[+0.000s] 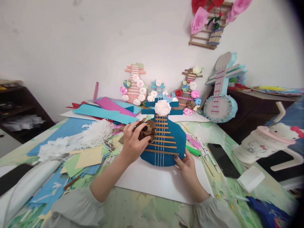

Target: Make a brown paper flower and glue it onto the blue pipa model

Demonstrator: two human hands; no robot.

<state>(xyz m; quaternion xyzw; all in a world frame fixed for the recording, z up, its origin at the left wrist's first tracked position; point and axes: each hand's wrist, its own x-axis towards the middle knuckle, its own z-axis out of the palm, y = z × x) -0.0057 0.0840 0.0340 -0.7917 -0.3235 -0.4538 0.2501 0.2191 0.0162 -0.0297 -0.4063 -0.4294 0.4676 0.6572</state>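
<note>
A blue paper lute with brown frets, white strings and a white paper flower at its neck stands tilted up over a white board. My right hand grips its lower right edge, thumb on the front. At the lute's left side, my left hand curls its fingers around a brown paper flower, which lies against the blue body. Whether the flower is fixed to the lute cannot be seen.
Decorated paper lutes lean along the wall. Left lie coloured paper sheets, white string and paper scraps. Right are pens, a phone, a lidded cup and a blue glue gun.
</note>
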